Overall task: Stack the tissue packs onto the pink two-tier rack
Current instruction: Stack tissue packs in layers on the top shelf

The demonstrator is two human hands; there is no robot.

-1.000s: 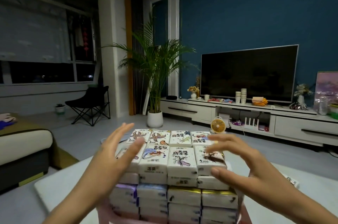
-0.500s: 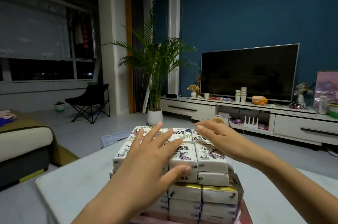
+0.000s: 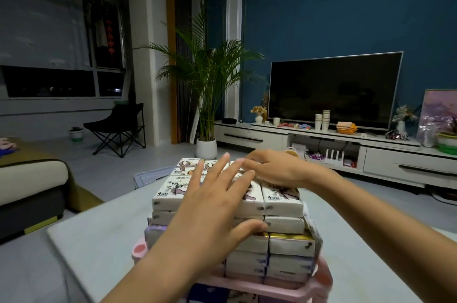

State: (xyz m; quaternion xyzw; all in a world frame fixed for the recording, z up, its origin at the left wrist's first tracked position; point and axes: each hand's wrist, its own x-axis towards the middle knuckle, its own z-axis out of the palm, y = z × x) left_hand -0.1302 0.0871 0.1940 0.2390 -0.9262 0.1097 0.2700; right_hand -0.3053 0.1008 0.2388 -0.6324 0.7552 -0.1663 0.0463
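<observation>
The tissue packs sit in a tight block on the upper level of the pink rack, which stands on the white counter. White packs printed with drawings form the top layers, and gold- and purple-edged ones lie below them. The left hand comes in from the lower edge, forearm angled up and to the right, palm down on top of the block. Its grip is apart: the fingers are straight and fanned across the top packs, and the thumb presses the front face of the stack just above a gold-edged pack. The right hand reaches in from the right, palm down over the far row of packs, fingers pointing left and slightly bent. Its grip is loose and apart, closing on nothing, with the fingertips just beside those of the left hand. Beyond the counter stand a potted palm, a dark television on a low white cabinet, and a black folding chair.
</observation>
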